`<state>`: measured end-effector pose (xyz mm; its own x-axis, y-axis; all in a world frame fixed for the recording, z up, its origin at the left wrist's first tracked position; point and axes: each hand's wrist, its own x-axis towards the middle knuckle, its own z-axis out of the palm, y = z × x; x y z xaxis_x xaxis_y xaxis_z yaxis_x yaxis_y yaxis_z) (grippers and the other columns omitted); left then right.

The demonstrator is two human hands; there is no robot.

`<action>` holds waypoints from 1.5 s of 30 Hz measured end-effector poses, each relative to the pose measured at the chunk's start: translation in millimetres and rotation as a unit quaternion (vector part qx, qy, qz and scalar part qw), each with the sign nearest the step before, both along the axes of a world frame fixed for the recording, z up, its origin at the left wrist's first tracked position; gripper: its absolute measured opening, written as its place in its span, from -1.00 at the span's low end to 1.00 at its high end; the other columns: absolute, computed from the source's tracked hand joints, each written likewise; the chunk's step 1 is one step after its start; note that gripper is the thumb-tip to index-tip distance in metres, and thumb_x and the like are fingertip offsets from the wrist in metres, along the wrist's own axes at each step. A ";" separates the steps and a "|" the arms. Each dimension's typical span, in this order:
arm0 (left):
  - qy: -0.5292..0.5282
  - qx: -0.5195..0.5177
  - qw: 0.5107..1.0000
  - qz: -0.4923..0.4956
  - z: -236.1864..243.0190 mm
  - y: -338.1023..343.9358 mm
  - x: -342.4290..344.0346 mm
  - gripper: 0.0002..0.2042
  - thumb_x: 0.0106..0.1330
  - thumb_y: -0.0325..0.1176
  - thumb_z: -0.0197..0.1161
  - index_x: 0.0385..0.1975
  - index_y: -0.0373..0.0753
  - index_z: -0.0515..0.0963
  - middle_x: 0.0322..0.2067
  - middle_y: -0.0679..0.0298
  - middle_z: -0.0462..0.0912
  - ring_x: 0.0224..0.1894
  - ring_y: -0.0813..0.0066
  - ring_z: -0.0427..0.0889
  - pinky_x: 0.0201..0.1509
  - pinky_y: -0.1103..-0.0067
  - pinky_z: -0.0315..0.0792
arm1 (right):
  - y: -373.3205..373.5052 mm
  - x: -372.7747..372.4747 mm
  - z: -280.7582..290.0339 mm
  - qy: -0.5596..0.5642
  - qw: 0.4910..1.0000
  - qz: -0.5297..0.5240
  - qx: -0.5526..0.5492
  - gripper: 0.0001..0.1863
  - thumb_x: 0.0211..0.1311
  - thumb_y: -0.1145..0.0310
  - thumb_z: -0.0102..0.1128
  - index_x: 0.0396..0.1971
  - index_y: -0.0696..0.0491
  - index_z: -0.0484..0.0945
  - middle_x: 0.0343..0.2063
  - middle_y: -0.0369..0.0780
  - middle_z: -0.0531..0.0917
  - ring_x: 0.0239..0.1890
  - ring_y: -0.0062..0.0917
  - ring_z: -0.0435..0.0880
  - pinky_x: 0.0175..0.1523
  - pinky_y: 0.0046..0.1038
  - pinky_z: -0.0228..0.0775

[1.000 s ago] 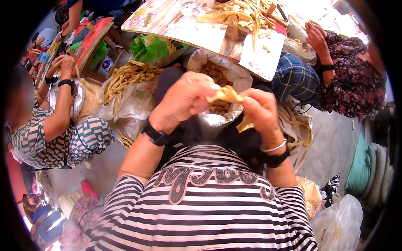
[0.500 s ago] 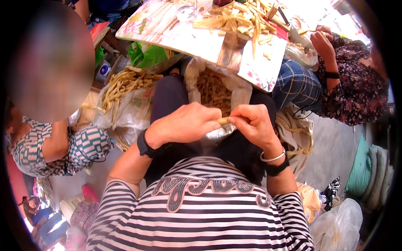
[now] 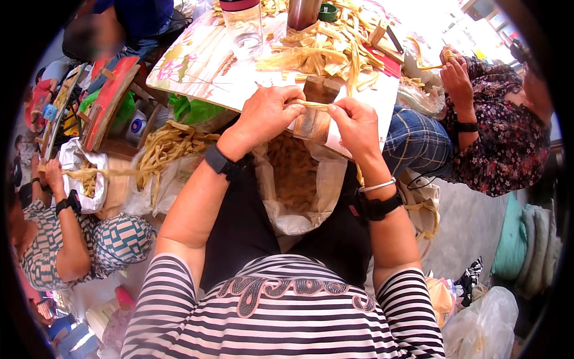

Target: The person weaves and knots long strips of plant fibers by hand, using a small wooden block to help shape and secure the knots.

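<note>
Both hands are raised at the table's near edge, joined by a narrow pale-yellow strip. My left hand pinches its left end; my right hand pinches the right end between thumb and finger. Behind and below the strip, a worn wooden block rests on the flowered board table. A loose pile of similar flat strips covers the table farther back. Between my knees, an open plastic-lined sack holds many short yellowish pieces.
A clear tumbler and metal cup stand at the back. Co-workers sit left and right, handling strips. More strips spill from bags at left; stuffed green and grey sacks lean at right.
My hands have moved forward from over the sack to the table edge and wooden block. The yellow strip, crumpled and loose a second ago, is now a narrow piece between my fingers.
</note>
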<state>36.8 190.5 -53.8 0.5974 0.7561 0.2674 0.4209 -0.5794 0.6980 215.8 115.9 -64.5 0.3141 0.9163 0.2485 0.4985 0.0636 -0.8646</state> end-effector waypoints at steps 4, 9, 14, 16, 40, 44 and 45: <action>0.030 -0.007 0.999 0.016 -12.0 -2.4 -1.8 -0.81 0.10 -0.26 0.21 -0.38 -0.23 0.57 -0.58 0.13 0.57 -0.53 0.27 0.54 -0.41 0.48 0.38 | 1.2 1.9 3.8 -0.247 0.967 0.003 -0.065 -0.83 -0.03 0.38 0.17 -0.62 0.19 0.58 -0.65 0.01 0.57 -0.52 -0.16 0.60 -0.37 -0.29 0.43; 0.139 -0.006 0.990 0.012 17.2 -52.0 -25.5 -0.71 0.15 -0.10 0.17 -0.28 -0.17 0.60 -0.46 0.10 0.62 -0.36 0.12 0.60 -0.30 0.41 0.44 | -29.1 1.5 14.2 -0.073 0.997 -0.040 0.009 -0.77 0.13 0.42 0.10 -0.64 0.21 0.54 -0.78 -0.16 0.51 -0.68 -0.59 0.51 -0.52 -0.50 0.35; -0.176 -0.225 0.957 0.041 -4.3 -107.7 -16.1 -0.67 0.39 -0.17 -0.03 -0.21 -0.32 0.54 -0.42 0.15 0.63 -0.44 0.52 0.55 -0.29 0.59 0.44 | -62.3 -55.1 13.9 0.465 0.853 0.173 -0.161 -0.75 0.33 0.28 -0.07 -0.37 0.12 0.52 -0.62 -0.40 0.47 -0.66 -0.79 0.33 -0.55 -0.72 0.20; -0.324 -0.361 0.873 0.048 -10.8 -113.2 -16.1 -0.66 0.42 -0.20 -0.08 -0.24 -0.36 0.54 -0.38 0.16 0.63 -0.41 0.60 0.51 -0.26 0.62 0.44 | -71.8 -56.0 4.4 0.500 0.804 0.258 -0.192 -0.75 0.34 0.27 -0.07 -0.37 0.10 0.52 -0.64 -0.40 0.45 -0.66 -0.80 0.31 -0.54 -0.75 0.17; -0.247 -0.149 0.955 0.063 26.4 -161.6 -47.5 -0.65 -0.01 -0.63 -0.03 -0.20 -0.40 0.56 0.01 0.05 0.48 -0.02 0.41 0.50 0.02 0.56 0.38 | -131.7 -95.4 30.6 0.261 0.957 0.128 0.003 -0.84 0.22 0.42 -0.01 -0.34 0.18 0.50 -0.64 -0.30 0.51 -0.65 -0.73 0.43 -0.56 -0.62 0.21; -0.187 0.065 0.977 0.082 28.8 -162.8 -44.6 -0.83 -0.07 -0.62 0.00 -0.46 -0.37 0.47 -0.21 0.07 0.53 -0.34 0.33 0.54 -0.26 0.54 0.42 | -133.9 -96.3 47.3 0.549 0.801 0.160 -0.176 -0.82 0.20 0.33 -0.11 -0.51 0.06 0.42 -0.79 -0.48 0.24 -0.82 -0.82 0.07 -0.72 -0.69 -0.07; -0.212 0.139 0.965 0.072 26.9 -163.7 -43.5 -0.87 -0.08 -0.62 0.00 -0.50 -0.36 0.44 -0.28 0.07 0.54 -0.41 0.30 0.53 -0.33 0.54 0.42 | -135.0 -91.0 40.3 0.594 0.755 0.185 -0.208 -0.81 0.19 0.32 -0.12 -0.54 0.05 0.40 -0.80 -0.49 0.22 -0.82 -0.81 0.07 -0.72 -0.69 -0.08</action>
<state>-6.8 26.8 -26.9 0.2833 0.6864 0.6698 0.2216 -0.7264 0.6506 124.8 -19.2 -24.2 -0.2068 0.9169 -0.3413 -0.6289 -0.3918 -0.6715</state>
